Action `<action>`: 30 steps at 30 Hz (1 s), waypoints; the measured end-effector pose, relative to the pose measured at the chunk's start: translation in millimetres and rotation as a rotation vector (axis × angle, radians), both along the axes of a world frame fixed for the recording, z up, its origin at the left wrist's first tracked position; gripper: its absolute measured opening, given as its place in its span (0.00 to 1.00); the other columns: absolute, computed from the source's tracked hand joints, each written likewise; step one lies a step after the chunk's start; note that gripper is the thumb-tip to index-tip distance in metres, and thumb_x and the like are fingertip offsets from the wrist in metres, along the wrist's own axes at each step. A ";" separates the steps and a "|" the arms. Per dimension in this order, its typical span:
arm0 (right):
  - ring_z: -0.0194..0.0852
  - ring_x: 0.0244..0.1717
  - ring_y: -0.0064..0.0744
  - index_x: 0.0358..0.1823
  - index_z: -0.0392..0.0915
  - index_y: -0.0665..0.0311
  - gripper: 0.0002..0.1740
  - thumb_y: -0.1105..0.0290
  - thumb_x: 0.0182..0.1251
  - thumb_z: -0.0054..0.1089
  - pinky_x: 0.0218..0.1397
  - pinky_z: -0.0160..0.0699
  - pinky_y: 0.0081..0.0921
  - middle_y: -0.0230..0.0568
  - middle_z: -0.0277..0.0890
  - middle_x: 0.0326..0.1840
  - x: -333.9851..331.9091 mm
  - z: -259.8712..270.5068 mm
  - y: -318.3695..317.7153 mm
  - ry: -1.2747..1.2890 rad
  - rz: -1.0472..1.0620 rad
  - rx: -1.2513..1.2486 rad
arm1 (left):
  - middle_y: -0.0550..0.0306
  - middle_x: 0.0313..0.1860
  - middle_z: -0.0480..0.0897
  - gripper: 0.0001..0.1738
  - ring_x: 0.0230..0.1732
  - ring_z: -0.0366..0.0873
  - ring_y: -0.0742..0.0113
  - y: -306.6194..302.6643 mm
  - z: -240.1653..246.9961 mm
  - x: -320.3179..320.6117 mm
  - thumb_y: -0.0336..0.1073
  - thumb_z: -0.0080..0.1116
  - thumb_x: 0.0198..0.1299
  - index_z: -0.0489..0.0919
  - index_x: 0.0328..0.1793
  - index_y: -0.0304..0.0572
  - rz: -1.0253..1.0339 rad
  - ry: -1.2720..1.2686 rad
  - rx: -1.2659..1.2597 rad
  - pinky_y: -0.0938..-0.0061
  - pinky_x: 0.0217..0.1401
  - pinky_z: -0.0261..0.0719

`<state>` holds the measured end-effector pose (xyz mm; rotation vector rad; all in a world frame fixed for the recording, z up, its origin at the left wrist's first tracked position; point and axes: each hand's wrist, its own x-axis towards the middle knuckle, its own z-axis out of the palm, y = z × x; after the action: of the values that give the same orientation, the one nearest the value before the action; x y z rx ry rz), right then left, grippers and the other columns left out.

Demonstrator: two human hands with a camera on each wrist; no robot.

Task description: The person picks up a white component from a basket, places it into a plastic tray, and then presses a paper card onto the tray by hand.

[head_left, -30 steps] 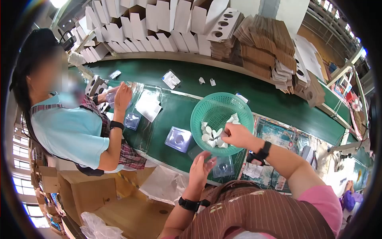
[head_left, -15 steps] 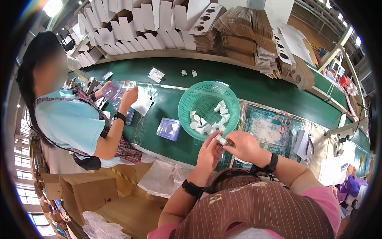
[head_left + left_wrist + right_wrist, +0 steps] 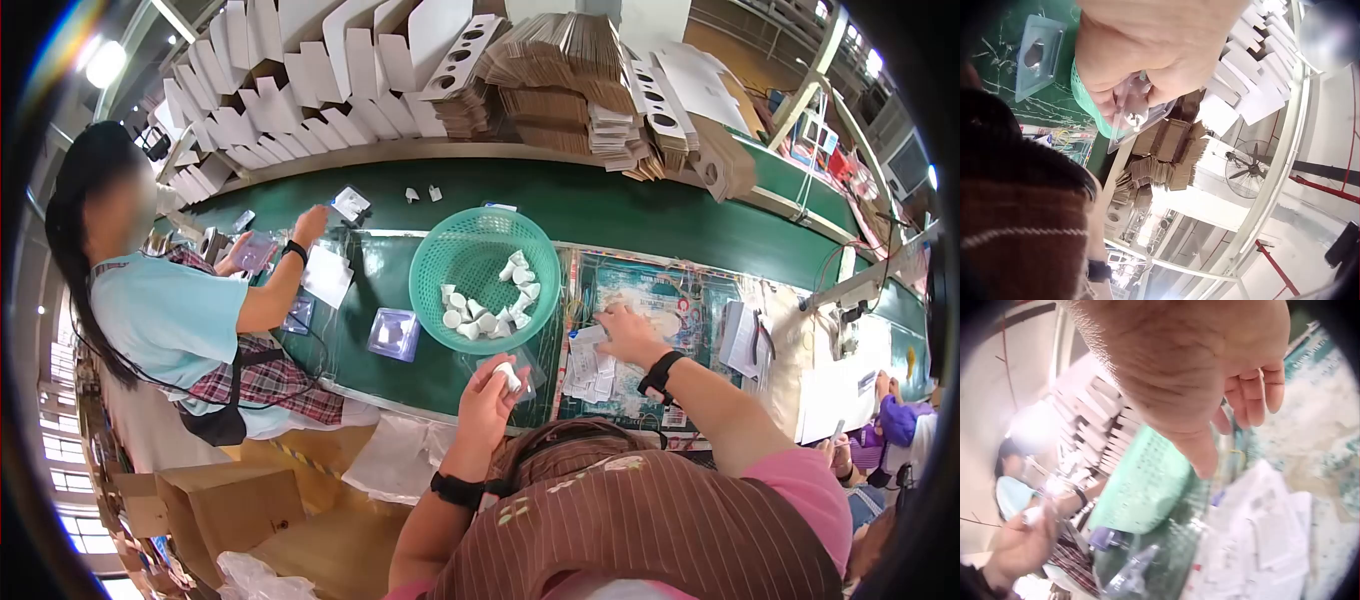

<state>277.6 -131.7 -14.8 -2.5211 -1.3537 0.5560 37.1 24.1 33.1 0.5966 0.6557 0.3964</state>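
Note:
In the head view my left hand (image 3: 485,408) holds a small white cone-shaped piece (image 3: 508,377) together with a clear plastic blister shell (image 3: 534,374), just in front of the green basket (image 3: 436,262). The left wrist view shows the fingers pinching the clear shell (image 3: 1124,103) around the piece. My right hand (image 3: 632,336) is stretched out over printed paper slips (image 3: 590,372) right of the basket. Its fingers look loosely extended in the right wrist view, with the slips (image 3: 1260,531) below the thumb. Several more white pieces (image 3: 486,322) lie in the basket.
A clear blister shell (image 3: 394,334) lies left of the basket. Another person (image 3: 170,300) works at the left. Stacked cardboard inserts (image 3: 560,70) and white boxes (image 3: 330,80) line the back shelf. Pliers (image 3: 763,340) and papers (image 3: 740,335) are farther right.
My right hand came out of the basket, met my left hand at a white piece, then moved right over the paper slips. My left hand keeps the piece, now with the clear shell.

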 end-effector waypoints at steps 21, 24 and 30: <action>0.63 0.58 0.45 0.49 0.71 0.60 0.29 0.60 0.44 0.68 0.59 0.67 0.37 0.46 0.69 0.49 -6.3 -0.1 3.7 0.134 0.003 -0.102 | 0.50 0.52 0.75 0.14 0.52 0.77 0.54 3.3 0.0 -9.4 0.25 0.43 0.65 0.70 0.56 0.33 -0.001 0.112 -0.026 0.66 0.52 0.79; 0.62 0.58 0.46 0.51 0.71 0.60 0.31 0.60 0.43 0.69 0.60 0.66 0.37 0.45 0.67 0.50 -8.8 -5.9 2.6 -0.012 -0.018 0.055 | 0.50 0.52 0.75 0.14 0.52 0.77 0.54 3.7 0.2 -9.2 0.25 0.43 0.65 0.70 0.56 0.33 0.001 0.109 -0.025 0.65 0.52 0.79; 0.62 0.57 0.47 0.52 0.71 0.60 0.32 0.60 0.43 0.69 0.61 0.64 0.37 0.45 0.67 0.51 -4.2 0.5 9.6 0.040 -0.014 -0.062 | 0.51 0.52 0.75 0.14 0.52 0.77 0.54 5.2 -2.9 -10.8 0.26 0.43 0.65 0.71 0.55 0.33 -0.006 0.117 -0.030 0.65 0.52 0.79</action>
<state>273.3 -122.0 -14.3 -2.5513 -1.3239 0.6516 26.3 29.3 30.2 0.5961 0.7706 0.3467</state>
